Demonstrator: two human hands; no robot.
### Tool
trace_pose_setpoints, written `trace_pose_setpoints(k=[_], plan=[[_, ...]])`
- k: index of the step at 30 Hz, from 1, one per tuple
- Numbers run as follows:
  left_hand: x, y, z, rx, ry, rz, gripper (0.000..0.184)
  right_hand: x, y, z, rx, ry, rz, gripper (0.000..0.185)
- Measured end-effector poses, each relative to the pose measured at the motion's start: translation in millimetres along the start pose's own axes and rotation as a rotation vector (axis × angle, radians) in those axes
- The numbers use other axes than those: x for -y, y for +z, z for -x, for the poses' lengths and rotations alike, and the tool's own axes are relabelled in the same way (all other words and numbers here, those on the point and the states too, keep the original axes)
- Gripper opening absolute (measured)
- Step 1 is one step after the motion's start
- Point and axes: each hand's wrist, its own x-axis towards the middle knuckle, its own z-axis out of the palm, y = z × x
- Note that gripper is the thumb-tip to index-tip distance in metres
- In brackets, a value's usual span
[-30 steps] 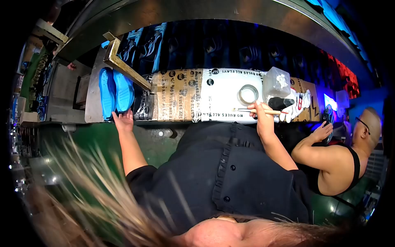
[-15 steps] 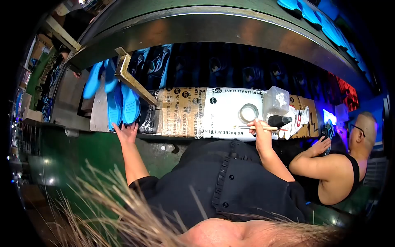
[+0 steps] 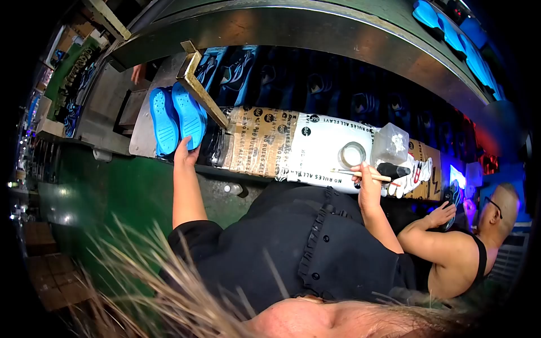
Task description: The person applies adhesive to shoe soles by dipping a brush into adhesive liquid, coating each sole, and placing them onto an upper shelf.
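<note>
Two bright blue shoe soles (image 3: 164,124) lie side by side on the metal surface at the left. My left hand (image 3: 188,151) grips the near end of the right-hand sole (image 3: 191,127), thumb on top; its other fingers are mostly hidden underneath. In my right hand (image 3: 368,183) is a thin brush (image 3: 381,177) with a pale wooden handle, its tip pointing left over white wrapping. Just behind the tip stands a round clear container (image 3: 352,154).
A translucent plastic tub (image 3: 390,143), a black-topped object (image 3: 393,170) and white gloves (image 3: 417,176) lie right. A metal bracket (image 3: 200,93) rises beside the soles. Dark shoes (image 3: 238,73) line the conveyor behind. A co-worker (image 3: 451,242) sits right; another person's hand (image 3: 137,74) shows far left.
My left hand has gone from spread fingers at the soles' ends to gripping the right-hand sole. Two other blue soles behind them are out of sight. My right hand still holds the brush.
</note>
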Motion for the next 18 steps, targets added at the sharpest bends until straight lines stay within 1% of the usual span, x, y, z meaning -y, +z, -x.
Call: trace_pose_setpoints(k=[1, 3, 5, 6, 7, 9, 11, 12, 14, 16, 18], plan=[[-1, 0, 1, -0.042, -0.011, 0.009, 0.035, 1, -1, 0, 0.010, 0.008, 0.001, 0.033], [-1, -10, -6, -0.056, -0.015, -0.034, 0.034, 2, -1, 1, 0.003, -0.006, -0.008, 0.035], [0, -25, -9, -0.070, -0.022, -0.170, 0.033, -1, -2, 1, -0.008, 0.001, -0.015, 0.035], [-1, -28, -1, -0.114, -0.022, -0.235, 0.040, -2, -2, 1, -0.019, 0.010, -0.038, 0.035], [-2, -34, 11, -0.115, -0.026, -0.240, 0.040, -1, -2, 1, -0.021, 0.013, -0.034, 0.035], [-3, -49, 41, -0.013, 0.064, -0.319, 0.050, -3, -5, -1, 0.000, 0.004, 0.001, 0.036], [-4, -69, 69, 0.100, 0.074, -0.399, 0.061, -6, -4, 0, -0.008, 0.000, 0.004, 0.036], [-3, -81, 84, 0.109, 0.069, -0.428, 0.061, -2, -1, 0, -0.010, -0.009, -0.001, 0.036], [-1, -101, 115, 0.120, 0.050, -0.478, 0.062, -3, 0, -1, 0.009, 0.004, 0.021, 0.035], [1, -117, 141, 0.284, -0.020, -0.554, 0.066, -3, 2, -3, 0.021, 0.025, 0.011, 0.033], [11, -114, 169, 0.335, -0.091, -0.563, 0.070, -7, 4, -6, 0.047, 0.037, -0.008, 0.033]])
